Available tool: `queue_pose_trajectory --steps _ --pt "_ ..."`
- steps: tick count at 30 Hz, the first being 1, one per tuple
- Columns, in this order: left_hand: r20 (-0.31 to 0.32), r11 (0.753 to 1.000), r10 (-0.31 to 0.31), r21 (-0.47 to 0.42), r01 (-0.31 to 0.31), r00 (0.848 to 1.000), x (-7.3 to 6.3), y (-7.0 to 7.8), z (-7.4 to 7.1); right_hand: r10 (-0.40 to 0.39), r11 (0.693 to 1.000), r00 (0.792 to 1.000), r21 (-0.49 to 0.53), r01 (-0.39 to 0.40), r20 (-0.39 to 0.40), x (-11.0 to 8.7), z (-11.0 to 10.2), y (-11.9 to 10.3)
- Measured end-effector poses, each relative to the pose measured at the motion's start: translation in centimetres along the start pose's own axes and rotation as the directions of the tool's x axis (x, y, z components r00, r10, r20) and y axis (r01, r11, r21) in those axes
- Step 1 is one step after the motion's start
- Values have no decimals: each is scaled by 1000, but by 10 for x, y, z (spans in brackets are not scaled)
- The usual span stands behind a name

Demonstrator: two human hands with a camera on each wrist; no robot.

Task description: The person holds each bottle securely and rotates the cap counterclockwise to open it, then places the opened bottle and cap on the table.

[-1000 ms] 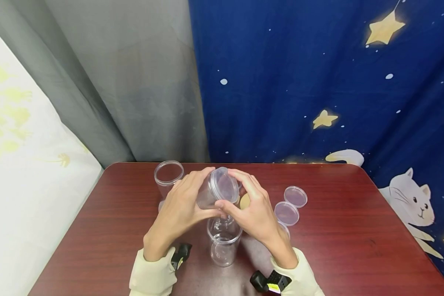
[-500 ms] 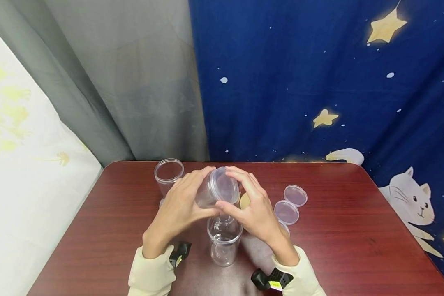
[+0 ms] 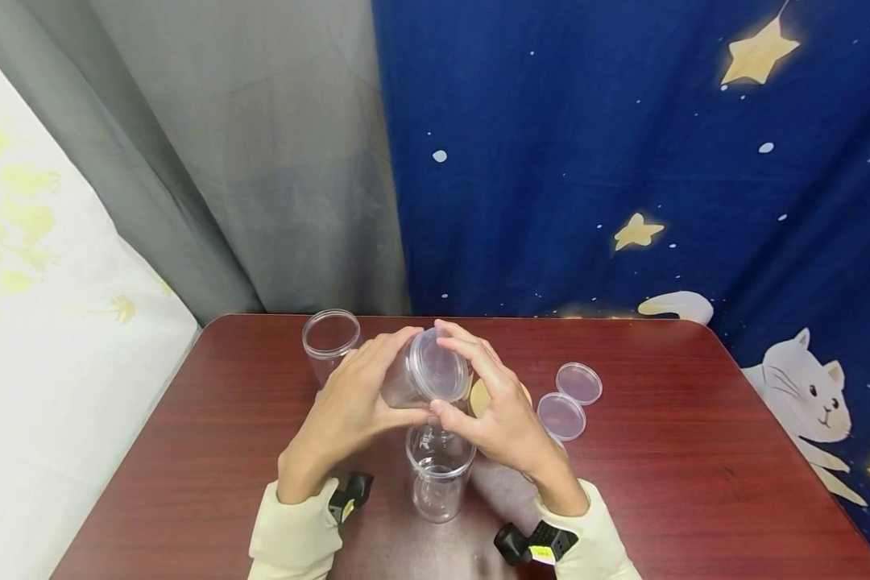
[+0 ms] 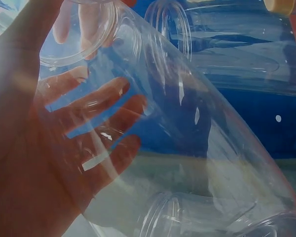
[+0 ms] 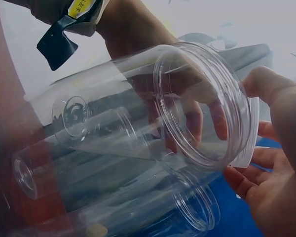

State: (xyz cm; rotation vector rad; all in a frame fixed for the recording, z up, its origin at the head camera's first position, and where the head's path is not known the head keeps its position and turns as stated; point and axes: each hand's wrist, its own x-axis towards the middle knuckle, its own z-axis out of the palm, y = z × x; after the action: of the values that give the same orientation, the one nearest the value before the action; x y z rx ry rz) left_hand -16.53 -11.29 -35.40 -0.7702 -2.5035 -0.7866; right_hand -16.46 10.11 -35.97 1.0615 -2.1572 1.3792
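Note:
A clear plastic jar point(image 3: 399, 385) lies tilted in the air above the table, its mouth toward the right. My left hand point(image 3: 348, 407) grips it round the body, and the fingers show through its wall point(image 4: 187, 133) in the left wrist view. Over the mouth sits a clear round lid point(image 3: 444, 366). My right hand point(image 3: 506, 415) holds this lid by its rim, thumb below and fingers above. In the right wrist view, the lid point(image 5: 250, 140) lies against the ridged neck of the jar. Just beneath the hands stands another clear jar point(image 3: 438, 487), uncapped.
One more clear open jar point(image 3: 328, 350) stands at the back left, partly behind my left hand. Clear lids point(image 3: 579, 383) lie in a row on the red-brown table point(image 3: 681, 451), right of my right hand. A tan round object point(image 3: 481, 398) shows behind that hand.
My right fingers have shifted left across the top of the lid, and the thumb has slid slightly right along its lower rim. The jar stays nearly in place in my left hand.

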Motion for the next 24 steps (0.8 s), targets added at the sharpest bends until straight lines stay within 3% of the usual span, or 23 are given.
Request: queue_pose_trajectory --steps 7,18,24 --pt "9 999 -25 -44 25 1000 0 0 0 44 999 999 28 -44 -11 1 -3 -1" --pt "4 999 -21 -45 22 1000 0 2 0 150 975 979 -143 -169 -136 0 6 -9" --pt "78 992 -30 -122 39 997 -2 -2 -3 175 962 963 -174 -212 -204 0 11 -10"
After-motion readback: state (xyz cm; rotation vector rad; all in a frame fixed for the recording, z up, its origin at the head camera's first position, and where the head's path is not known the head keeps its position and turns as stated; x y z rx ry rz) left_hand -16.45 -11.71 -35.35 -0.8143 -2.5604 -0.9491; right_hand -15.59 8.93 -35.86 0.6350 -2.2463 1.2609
